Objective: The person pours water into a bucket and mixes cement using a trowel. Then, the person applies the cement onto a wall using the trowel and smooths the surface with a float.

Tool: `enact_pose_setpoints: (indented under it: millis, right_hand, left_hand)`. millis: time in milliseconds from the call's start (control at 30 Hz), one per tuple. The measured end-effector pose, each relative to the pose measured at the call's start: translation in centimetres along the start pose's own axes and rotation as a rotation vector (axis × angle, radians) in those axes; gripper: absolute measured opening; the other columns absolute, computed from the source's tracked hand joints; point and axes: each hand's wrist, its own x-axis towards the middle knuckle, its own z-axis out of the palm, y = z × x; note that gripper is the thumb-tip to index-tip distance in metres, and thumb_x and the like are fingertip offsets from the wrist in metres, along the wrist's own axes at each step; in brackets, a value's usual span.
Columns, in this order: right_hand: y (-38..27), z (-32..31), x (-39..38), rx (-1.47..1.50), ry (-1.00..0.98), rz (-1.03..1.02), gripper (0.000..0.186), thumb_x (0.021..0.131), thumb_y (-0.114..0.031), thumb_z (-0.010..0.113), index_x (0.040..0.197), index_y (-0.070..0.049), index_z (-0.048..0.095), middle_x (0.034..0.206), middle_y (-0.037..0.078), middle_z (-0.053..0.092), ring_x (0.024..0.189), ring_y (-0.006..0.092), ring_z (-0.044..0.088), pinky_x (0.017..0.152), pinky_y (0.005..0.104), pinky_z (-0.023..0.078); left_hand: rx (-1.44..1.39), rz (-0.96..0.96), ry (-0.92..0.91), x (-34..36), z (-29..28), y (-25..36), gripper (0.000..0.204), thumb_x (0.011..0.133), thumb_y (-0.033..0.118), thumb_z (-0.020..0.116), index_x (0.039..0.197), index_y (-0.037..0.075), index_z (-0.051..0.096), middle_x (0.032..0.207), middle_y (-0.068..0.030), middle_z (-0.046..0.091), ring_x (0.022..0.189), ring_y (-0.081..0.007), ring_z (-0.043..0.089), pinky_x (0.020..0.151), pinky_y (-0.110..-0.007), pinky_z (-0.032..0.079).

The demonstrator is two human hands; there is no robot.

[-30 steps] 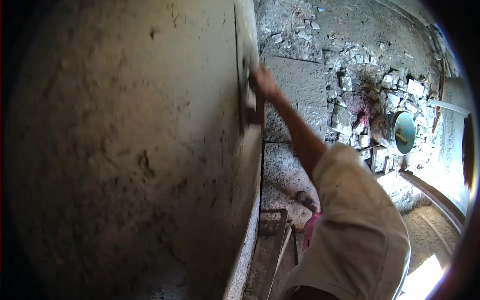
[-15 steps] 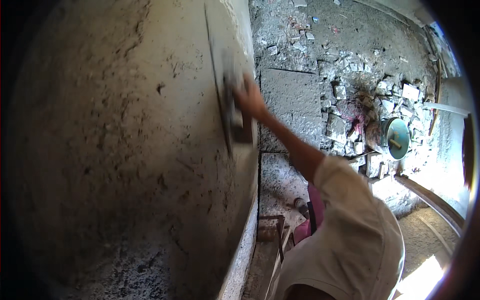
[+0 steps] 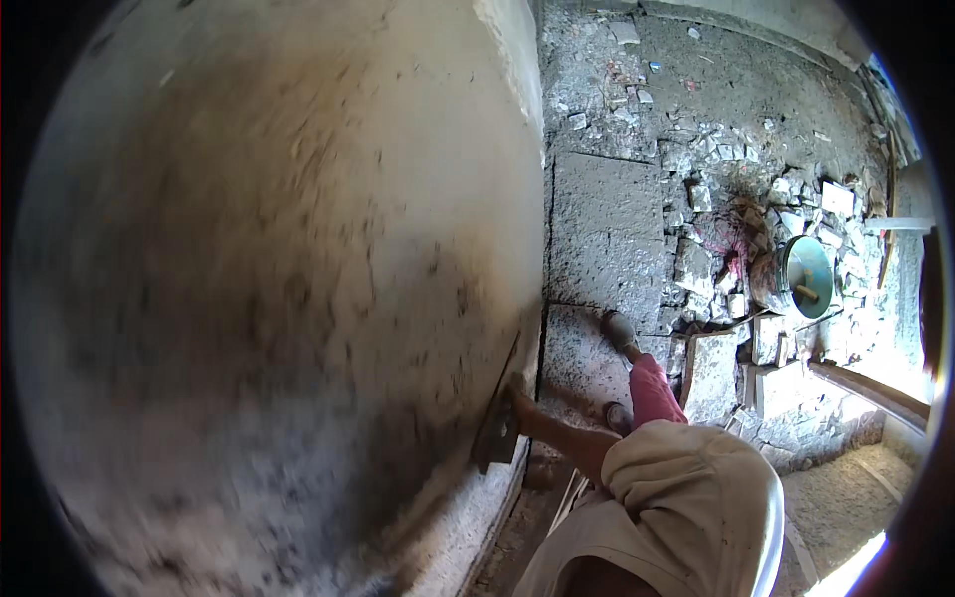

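My right hand (image 3: 518, 400) is closed round the handle of a plastering trowel (image 3: 494, 438), a long, thin dark blade seen nearly edge-on. Its blade lies against or very close to the plastered wall (image 3: 298, 249), low down near the wall's right-hand edge. Damp-looking grey and tan patches, pits and streaks mark this surface, and motion smears part of it. My right forearm (image 3: 567, 438) comes out of a beige sleeve and reaches left to the wall. My left hand is out of view.
A bucket (image 3: 811, 279) with a stick-like handle inside stands at right among broken rubble (image 3: 696, 264). Rough slabs (image 3: 607, 219) run along the wall's foot. My shoes (image 3: 619, 328) and a pink trouser leg (image 3: 654, 388) show below. A wooden beam (image 3: 870, 393) lies at right.
My right hand has swept the trowel down the picture along the wall, from near its upper part to low beside the edge. The view has shifted, and more of my legs shows.
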Motion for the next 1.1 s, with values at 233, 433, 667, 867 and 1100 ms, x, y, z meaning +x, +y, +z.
enact_pose_setpoints:
  millis: [233,433,667,867,1100]
  right_hand:
    - [-12.0,11.0,-12.7,-0.190,-0.172,-0.398,0.069,0.085,-0.054,0.055,0.134,-0.006,0.044,0.116,0.019,0.053,0.094,0.0317,0.054,0.078,0.0461,0.047]
    - [-19.7,18.4,-22.1,-0.384,-0.448,-1.007,0.037,0.089,-0.027,0.058,0.117,-0.006,0.047,0.076,0.004,0.055,0.065,0.0184,0.053,0.075,0.0398,0.047]
    - [-6.4,5.5,-35.3,-1.239,-0.232,-1.155,0.072,0.089,-0.040,0.054,0.147,-0.009,0.023,0.108,0.026,0.059,0.099,0.0417,0.059,0.086,0.0507,0.046]
    - [-18.9,-28.7,-32.9,-1.522,0.577,-0.591,0.037,0.090,-0.032,0.051,0.119,-0.010,0.057,0.108,0.018,0.065,0.099,0.0330,0.064,0.082,0.0429,0.052]
    - [-9.9,-49.8,-50.1,-1.109,1.175,-0.457,0.034,0.090,-0.031,0.050,0.117,-0.010,0.056,0.105,0.018,0.065,0.098,0.0329,0.064,0.081,0.0439,0.051]
  left_hand:
    - [0.080,-0.010,0.085,2.6,-6.6,-8.6,0.070,0.089,0.072,0.031,0.136,0.024,0.051,0.150,-0.0069,0.033,0.140,-0.0337,0.021,0.103,-0.069,0.008]
    - [-0.026,-0.008,0.164,1.3,-6.3,-9.4,0.050,0.087,0.065,0.045,0.123,0.035,0.062,0.145,0.0049,0.042,0.138,-0.0313,0.025,0.104,-0.068,0.008]
    - [0.264,-0.010,0.125,0.8,-9.9,-6.9,0.092,0.081,0.074,0.044,0.150,0.025,0.010,0.158,-0.0017,0.004,0.143,-0.0333,0.016,0.111,-0.059,0.002]
    - [-0.921,0.074,-0.176,-5.9,-18.9,5.1,0.086,0.083,0.069,0.044,0.149,0.022,0.014,0.156,-0.0043,0.007,0.142,-0.0346,0.018,0.110,-0.060,0.005]
    - [-1.478,0.222,-0.569,-13.8,-33.1,13.3,0.079,0.085,0.063,0.044,0.147,0.020,0.020,0.155,-0.0074,0.012,0.140,-0.0362,0.020,0.109,-0.060,0.009]
